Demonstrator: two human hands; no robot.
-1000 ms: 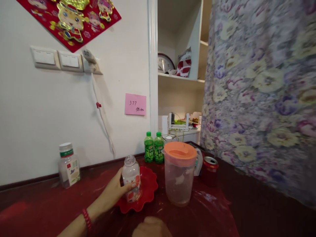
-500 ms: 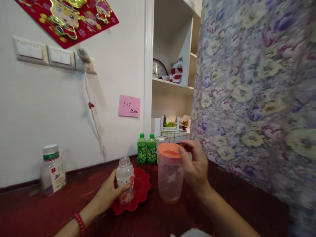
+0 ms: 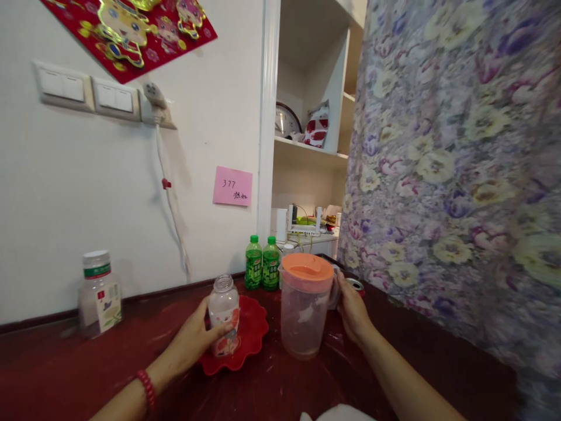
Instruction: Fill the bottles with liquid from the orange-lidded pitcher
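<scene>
My left hand (image 3: 202, 333) is wrapped round a clear glass bottle (image 3: 224, 313) with a printed fruit pattern and no cap on its mouth. The bottle stands upright over a red scalloped plate (image 3: 256, 327). To its right is a translucent plastic pitcher (image 3: 303, 318) with an orange lid (image 3: 307, 266), upright on the table. My right hand (image 3: 352, 307) is closed at the pitcher's handle (image 3: 334, 290), on its right side; the fingers behind the handle are partly hidden.
Two green drink bottles (image 3: 262, 266) stand at the wall behind the plate. A white-capped jar (image 3: 100, 298) is on the left. Behind my right hand sits a can (image 3: 356, 285). A floral curtain (image 3: 438, 175) hangs along the right. Something pale (image 3: 342, 414) shows at the bottom edge.
My right hand has moved from beside the pitcher's lid down to its handle and closed there. My left hand keeps its hold on the glass bottle. The view has shifted slightly.
</scene>
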